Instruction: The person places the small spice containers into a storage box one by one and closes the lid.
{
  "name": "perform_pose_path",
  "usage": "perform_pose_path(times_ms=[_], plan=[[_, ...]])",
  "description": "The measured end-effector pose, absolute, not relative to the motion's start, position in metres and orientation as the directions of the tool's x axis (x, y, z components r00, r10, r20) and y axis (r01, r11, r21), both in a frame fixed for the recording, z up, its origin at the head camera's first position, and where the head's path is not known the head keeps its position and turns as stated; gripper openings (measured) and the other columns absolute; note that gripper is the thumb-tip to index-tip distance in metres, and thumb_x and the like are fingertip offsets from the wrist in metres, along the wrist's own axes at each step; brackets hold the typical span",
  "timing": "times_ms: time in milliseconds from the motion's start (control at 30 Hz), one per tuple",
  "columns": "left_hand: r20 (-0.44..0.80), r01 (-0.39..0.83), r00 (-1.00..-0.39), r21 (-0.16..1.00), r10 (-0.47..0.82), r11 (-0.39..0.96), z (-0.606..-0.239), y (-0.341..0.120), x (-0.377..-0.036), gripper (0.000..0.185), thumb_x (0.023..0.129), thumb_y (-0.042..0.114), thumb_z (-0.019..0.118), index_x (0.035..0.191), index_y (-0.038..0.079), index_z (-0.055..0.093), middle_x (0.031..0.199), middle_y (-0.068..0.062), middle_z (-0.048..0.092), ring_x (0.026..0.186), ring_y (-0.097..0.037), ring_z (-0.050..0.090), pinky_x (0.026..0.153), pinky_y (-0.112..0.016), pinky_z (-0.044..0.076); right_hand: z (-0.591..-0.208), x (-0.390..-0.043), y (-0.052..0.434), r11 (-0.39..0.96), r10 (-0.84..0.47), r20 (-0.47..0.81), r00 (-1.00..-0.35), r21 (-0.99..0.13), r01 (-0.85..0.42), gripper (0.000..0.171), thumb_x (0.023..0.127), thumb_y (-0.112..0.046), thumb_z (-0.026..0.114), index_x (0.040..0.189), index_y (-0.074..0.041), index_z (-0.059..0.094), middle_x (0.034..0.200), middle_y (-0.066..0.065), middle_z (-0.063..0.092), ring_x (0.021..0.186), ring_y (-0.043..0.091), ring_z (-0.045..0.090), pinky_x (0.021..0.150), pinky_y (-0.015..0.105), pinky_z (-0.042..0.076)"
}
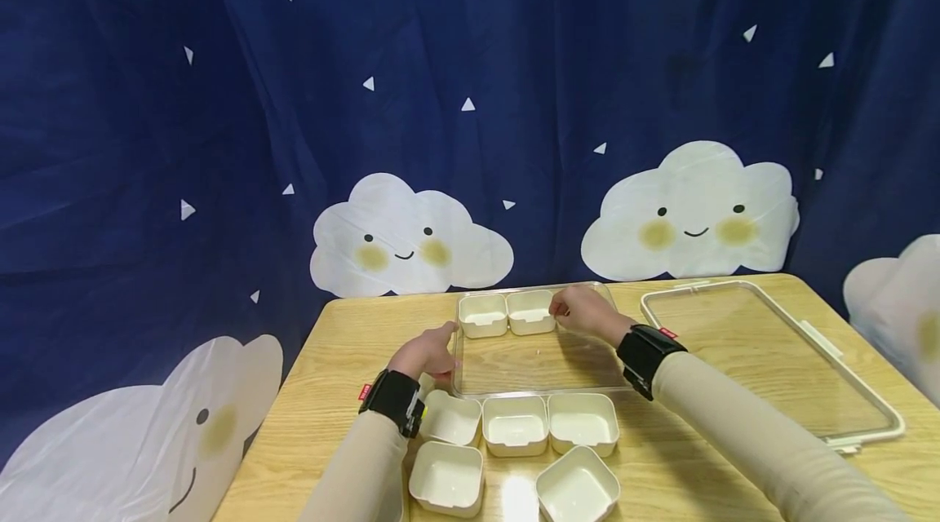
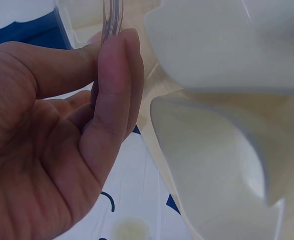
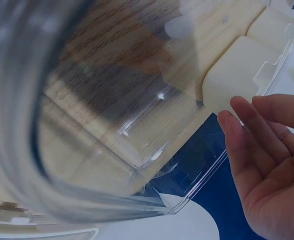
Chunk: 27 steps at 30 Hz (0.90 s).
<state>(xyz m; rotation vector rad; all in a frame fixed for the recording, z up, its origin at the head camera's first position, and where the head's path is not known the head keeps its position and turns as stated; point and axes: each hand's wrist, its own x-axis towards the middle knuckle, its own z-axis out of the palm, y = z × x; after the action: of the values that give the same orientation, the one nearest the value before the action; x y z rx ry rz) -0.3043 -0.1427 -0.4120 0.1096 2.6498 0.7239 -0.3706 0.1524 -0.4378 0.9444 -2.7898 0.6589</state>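
A clear shallow box lies on the table with two small cream containers side by side at its back left. My left hand pinches the clear box's left rim between thumb and fingers, as the left wrist view shows. My right hand reaches over the box and pinches the right edge of the second cream container. The right wrist view has this hand with its fingertips at that container's corner. The first container stands to its left.
Several more cream containers stand in front of the box, including one in the middle and a turned one. A clear lid with a white frame lies at the right. A dark blue curtain hangs behind the table.
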Motion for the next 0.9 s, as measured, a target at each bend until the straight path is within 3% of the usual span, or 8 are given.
perform_pose_path(times_ms=[400, 900], plan=[[-0.342, -0.029, -0.925, 0.496, 0.164, 0.868, -0.411, -0.142, -0.305, 0.069, 0.095, 0.002, 0.069, 0.155, 0.007, 0.036, 0.121, -0.024, 0.062, 0.059, -0.014, 0.062, 0.058, -0.026, 0.052, -0.437, -0.365, 0.148, 0.764, -0.493, 0.224, -0.841, -0.352, -0.542, 0.011, 0.081, 0.0, 0.068, 0.089, 0.0, 0.075, 0.081, 0.003, 0.074, 0.08, 0.019, 0.067, 0.077, 0.039, 0.056], [-0.323, 0.006, -0.927, 0.499, 0.193, 0.867, -0.41, -0.144, -0.303, 0.068, 0.093, 0.003, 0.071, 0.153, 0.005, 0.038, 0.115, -0.023, 0.065, 0.058, -0.013, 0.065, 0.06, -0.027, 0.054, -0.436, -0.361, 0.142, 0.789, -0.469, 0.182, -0.864, -0.353, -0.503, 0.018, 0.08, -0.001, 0.066, 0.096, 0.001, 0.075, 0.084, 0.004, 0.074, 0.083, 0.022, 0.068, 0.077, 0.04, 0.056]])
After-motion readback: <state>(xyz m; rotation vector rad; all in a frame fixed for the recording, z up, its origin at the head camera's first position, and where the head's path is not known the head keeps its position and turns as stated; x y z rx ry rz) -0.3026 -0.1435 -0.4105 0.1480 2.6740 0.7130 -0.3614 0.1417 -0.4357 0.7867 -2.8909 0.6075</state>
